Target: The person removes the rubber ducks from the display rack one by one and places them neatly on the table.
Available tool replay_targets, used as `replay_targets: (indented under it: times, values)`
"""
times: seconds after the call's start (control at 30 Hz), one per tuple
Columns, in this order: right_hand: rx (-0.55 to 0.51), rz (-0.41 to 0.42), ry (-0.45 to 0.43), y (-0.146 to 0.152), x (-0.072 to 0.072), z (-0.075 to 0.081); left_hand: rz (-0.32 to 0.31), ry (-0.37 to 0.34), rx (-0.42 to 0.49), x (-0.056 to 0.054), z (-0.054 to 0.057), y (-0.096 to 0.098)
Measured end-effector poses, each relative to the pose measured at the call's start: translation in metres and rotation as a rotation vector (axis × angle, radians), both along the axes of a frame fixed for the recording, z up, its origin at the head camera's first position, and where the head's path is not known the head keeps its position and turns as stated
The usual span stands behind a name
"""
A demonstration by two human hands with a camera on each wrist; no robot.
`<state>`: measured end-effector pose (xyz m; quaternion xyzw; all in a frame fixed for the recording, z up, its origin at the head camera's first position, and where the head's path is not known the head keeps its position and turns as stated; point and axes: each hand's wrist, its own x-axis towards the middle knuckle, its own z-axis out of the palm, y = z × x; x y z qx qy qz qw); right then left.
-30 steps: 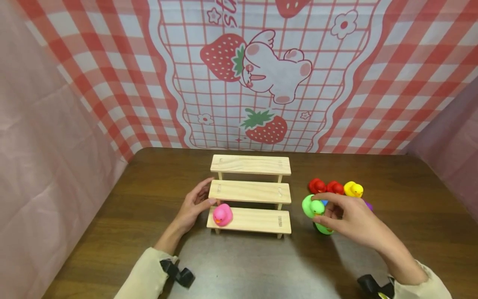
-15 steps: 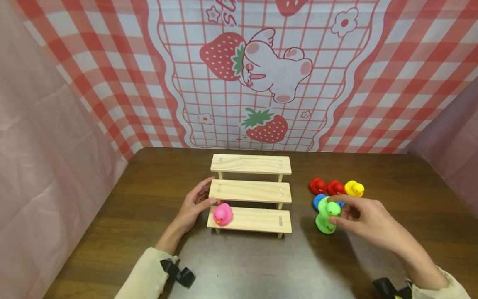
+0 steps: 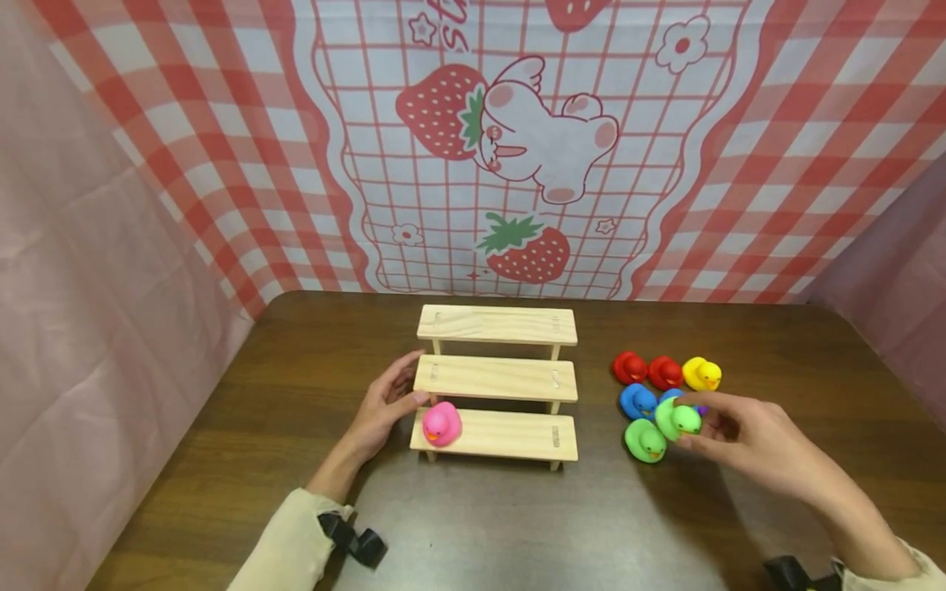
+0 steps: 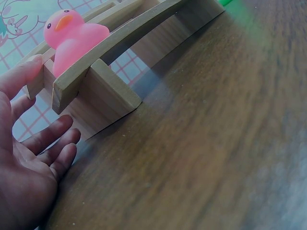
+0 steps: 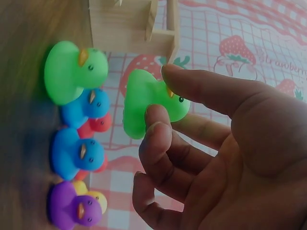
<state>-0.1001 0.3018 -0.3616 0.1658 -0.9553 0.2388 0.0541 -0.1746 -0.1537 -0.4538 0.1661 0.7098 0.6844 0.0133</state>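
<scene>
My right hand (image 3: 776,447) pinches a light green rubber duck (image 3: 674,419) between thumb and fingers, raised off the table in the right wrist view. Just left of it, a second green duck (image 3: 645,442) rests on the table. My left hand (image 3: 380,410) holds the left end of a three-tier wooden display stand (image 3: 502,435), thumb and index finger at the middle board; its other fingers hang loosely curled in the left wrist view. A pink rubber duck (image 3: 441,424) sits at the left end of the lowest board.
Behind the green ducks are blue ducks (image 3: 638,401), red ducks (image 3: 629,368) and a yellow duck (image 3: 702,374). A purple duck (image 5: 76,206) shows in the right wrist view. The brown table (image 3: 310,345) ends at a checked cloth (image 3: 259,164).
My right hand has carried the green duck to the right, past the other green duck, uncovering it and a blue duck. My left hand and the pink duck have stayed put.
</scene>
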Motion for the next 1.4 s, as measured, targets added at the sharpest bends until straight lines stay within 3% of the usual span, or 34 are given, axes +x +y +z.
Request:
replay_targets:
  times: [0.17,0.5,0.83,1.17,1.4]
  values:
    - [0.019,-0.012,-0.045,0.01,0.001,-0.005,0.002,-0.001,0.001,0.0,0.0,0.0]
    - [0.028,0.006,-0.028,0.022,0.001,-0.014,0.007,0.003,0.0,0.0,-0.001,0.0]
    - [0.025,0.032,-0.094,0.025,-0.002,-0.02,-0.001,0.014,0.009,-0.001,-0.002,0.0]
    - [0.022,0.088,-0.079,0.026,-0.002,-0.025,-0.002,0.007,0.004,0.0,-0.001,-0.001]
    - [0.001,0.149,-0.131,0.027,-0.003,-0.033,-0.006,-0.002,0.007,-0.001,0.0,0.0]
